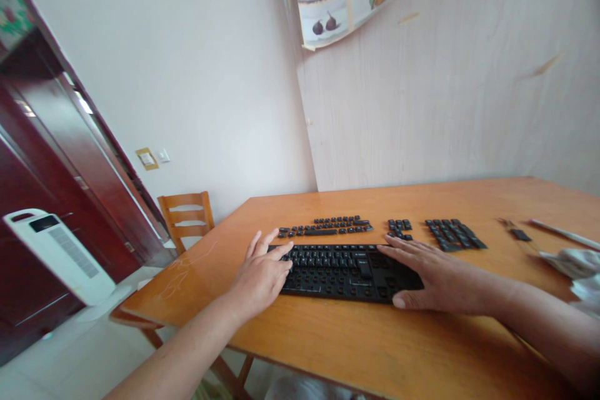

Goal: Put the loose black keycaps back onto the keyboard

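Observation:
A black keyboard (340, 269) lies on the wooden table (375, 350), partly stripped of its keys. My left hand (261, 275) rests on its left end, fingers stretched out and apart. Flat over the keyboard's right end lies my right hand (431, 278), fingers extended, thumb along the front edge. Behind the keyboard, removed black keycaps (325, 225) are laid out in rows, with a small cluster (399, 228) and a number-pad block of keycaps (454, 234) to their right.
A small dark tool (520, 235), a thin white stick (565, 234) and a crumpled cloth (574, 262) lie at the table's right. A wooden chair (187, 215) stands beyond the left corner, a white heater (60, 253) on the floor by a dark red door (47, 156).

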Demonstrator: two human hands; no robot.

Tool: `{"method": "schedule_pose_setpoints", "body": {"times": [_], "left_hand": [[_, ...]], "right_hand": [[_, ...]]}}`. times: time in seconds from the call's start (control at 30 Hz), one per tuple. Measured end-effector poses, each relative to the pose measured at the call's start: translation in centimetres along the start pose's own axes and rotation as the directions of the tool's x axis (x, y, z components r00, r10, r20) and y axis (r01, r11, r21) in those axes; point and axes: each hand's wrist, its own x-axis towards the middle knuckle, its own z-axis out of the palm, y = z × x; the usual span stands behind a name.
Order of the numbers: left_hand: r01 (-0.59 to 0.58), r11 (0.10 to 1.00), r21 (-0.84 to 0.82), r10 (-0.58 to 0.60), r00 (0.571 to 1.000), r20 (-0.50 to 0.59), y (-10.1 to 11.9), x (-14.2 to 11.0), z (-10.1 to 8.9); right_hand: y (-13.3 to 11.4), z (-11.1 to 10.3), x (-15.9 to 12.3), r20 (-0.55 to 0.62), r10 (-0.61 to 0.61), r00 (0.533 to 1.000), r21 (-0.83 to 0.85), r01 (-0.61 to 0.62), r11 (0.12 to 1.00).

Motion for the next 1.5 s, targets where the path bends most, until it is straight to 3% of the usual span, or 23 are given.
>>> {"method": "schedule_pose_setpoints", "body": {"times": [0.4, 0.67, 1.0, 1.23, 1.5], "left_hand": [[-0.036, 0.997, 0.062, 0.031, 0.996, 0.088, 0.8, -0.6, -0.2], [0.083, 0.996, 0.046, -0.083, 0.997, 0.0, 0.4, -0.6, -0.5], [0.11, 0.994, -0.002, -0.11, 0.993, 0.033, 0.4, -0.4, -0.4], [0.183, 0.98, -0.076, -0.188, 0.98, -0.062, -1.8, 3.5, 0.0], [0.246, 0.96, -0.13, -0.245, 0.969, 0.024, -5.3, 11.7, 5.1]], "right_hand": [[0.6, 0.4, 0.1, -0.013, -0.032, 0.999, -0.026, 0.031, 0.999], [0.4, 0.2, 0.1, -0.016, -0.037, 0.999, -0.007, 0.037, 0.999], [0.0, 0.0, 0.0, 0.007, -0.005, 1.0, 0.0, 0.005, 1.0], [0.4, 0.3, -0.1, -0.019, -0.046, 0.999, 0.009, 0.046, 0.999], [0.5, 0.5, -0.2, -0.022, -0.019, 1.0, 0.042, 0.02, 0.999]]}}
